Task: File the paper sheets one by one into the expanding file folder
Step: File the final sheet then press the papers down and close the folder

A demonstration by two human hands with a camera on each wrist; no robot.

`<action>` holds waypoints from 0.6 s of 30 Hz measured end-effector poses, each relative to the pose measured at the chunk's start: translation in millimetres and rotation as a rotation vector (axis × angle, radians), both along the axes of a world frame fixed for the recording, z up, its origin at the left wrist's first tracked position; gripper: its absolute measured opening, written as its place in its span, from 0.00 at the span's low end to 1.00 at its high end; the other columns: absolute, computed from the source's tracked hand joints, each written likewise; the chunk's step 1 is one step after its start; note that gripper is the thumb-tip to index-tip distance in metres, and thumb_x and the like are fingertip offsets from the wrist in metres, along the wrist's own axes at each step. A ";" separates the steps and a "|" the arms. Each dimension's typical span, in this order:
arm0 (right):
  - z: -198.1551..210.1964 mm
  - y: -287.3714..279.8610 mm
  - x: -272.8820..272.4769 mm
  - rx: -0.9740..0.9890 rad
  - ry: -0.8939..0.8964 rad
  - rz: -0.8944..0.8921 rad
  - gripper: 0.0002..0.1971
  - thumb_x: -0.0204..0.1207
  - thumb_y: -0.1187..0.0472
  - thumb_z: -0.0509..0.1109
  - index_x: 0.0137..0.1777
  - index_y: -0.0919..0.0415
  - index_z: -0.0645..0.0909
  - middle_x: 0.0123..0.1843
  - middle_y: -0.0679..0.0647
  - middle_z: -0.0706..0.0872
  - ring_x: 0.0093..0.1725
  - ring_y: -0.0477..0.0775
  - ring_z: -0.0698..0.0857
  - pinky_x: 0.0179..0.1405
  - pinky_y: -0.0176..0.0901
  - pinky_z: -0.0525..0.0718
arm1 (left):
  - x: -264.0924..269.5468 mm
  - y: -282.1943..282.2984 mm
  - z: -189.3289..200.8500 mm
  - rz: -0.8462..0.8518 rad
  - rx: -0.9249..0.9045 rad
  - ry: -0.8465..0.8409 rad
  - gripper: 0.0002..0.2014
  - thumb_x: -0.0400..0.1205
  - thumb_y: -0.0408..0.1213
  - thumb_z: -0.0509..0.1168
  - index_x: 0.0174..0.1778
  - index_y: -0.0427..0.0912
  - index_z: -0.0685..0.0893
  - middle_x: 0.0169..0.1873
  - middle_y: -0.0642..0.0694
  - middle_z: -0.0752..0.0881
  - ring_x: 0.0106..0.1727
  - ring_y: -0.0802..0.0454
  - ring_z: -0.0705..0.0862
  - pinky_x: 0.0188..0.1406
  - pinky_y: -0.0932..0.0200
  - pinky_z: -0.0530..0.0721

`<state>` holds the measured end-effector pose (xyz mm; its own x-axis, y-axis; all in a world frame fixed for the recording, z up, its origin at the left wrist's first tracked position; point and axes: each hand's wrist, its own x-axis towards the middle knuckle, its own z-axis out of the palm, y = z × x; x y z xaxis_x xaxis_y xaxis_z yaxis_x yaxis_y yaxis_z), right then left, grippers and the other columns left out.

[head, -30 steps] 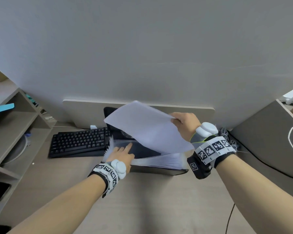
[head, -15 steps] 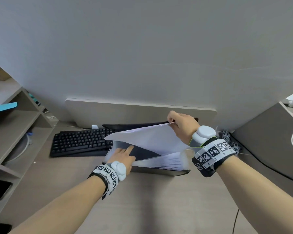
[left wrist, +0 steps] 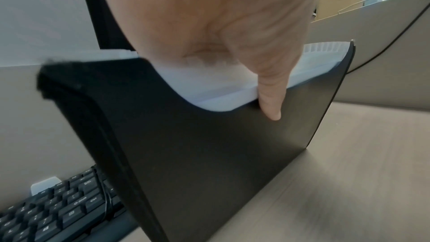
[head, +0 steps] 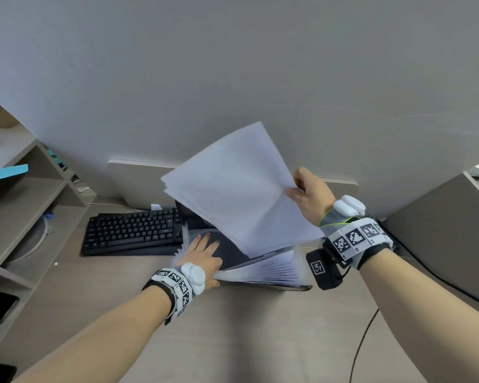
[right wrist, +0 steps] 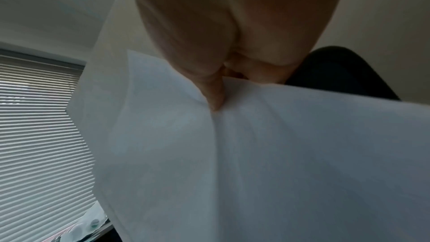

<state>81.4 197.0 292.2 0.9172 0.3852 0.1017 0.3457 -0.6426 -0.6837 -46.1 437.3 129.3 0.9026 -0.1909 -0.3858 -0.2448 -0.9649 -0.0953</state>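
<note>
The wood-grain desk (head: 233,327) carries the expanding file folder (head: 263,275) (fanned open) and a black keyboard (head: 133,230).

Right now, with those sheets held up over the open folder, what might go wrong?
The right hand pinches the paper sheets at one edge only, and they already buckle there, so they may crease or slip. Several sheets seem fanned together, so more than one might go in. The left hand alone steadies the expanding file folder, which could tip.

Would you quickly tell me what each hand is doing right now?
Left hand: fingers in the expanding file folder, thumb on its front.
Right hand: pinching the paper sheets.
</note>
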 end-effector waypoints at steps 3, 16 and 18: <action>-2.0 -3.0 6.8 -0.002 -0.010 -0.036 0.14 0.79 0.63 0.65 0.37 0.53 0.63 0.31 0.46 0.66 0.30 0.49 0.63 0.27 0.34 0.65 | 2.6 -0.4 -1.8 -0.014 0.026 0.005 0.23 0.74 0.62 0.65 0.61 0.54 0.82 0.82 0.40 0.57 0.83 0.31 0.44 0.82 0.35 0.42; -15.2 12.3 -6.2 -0.289 -0.194 0.284 0.10 0.80 0.67 0.61 0.43 0.55 0.64 0.43 0.54 0.74 0.37 0.62 0.72 0.37 0.50 0.72 | 11.0 6.4 4.3 0.065 0.001 -0.066 0.22 0.78 0.59 0.62 0.63 0.50 0.76 0.64 0.47 0.79 0.66 0.41 0.77 0.66 0.45 0.71; -24.4 13.1 -7.1 -0.377 -0.231 0.325 0.10 0.78 0.70 0.60 0.43 0.55 0.64 0.43 0.53 0.72 0.36 0.61 0.69 0.34 0.46 0.68 | 11.5 6.5 5.2 0.058 0.009 -0.096 0.23 0.79 0.59 0.61 0.64 0.50 0.75 0.64 0.47 0.79 0.67 0.41 0.77 0.67 0.45 0.70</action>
<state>74.2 210.1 267.8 0.7149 0.6938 0.0866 0.6813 -0.6634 -0.3094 -34.6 443.8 134.4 0.9449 -0.1338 -0.2988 -0.1776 -0.9762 -0.1244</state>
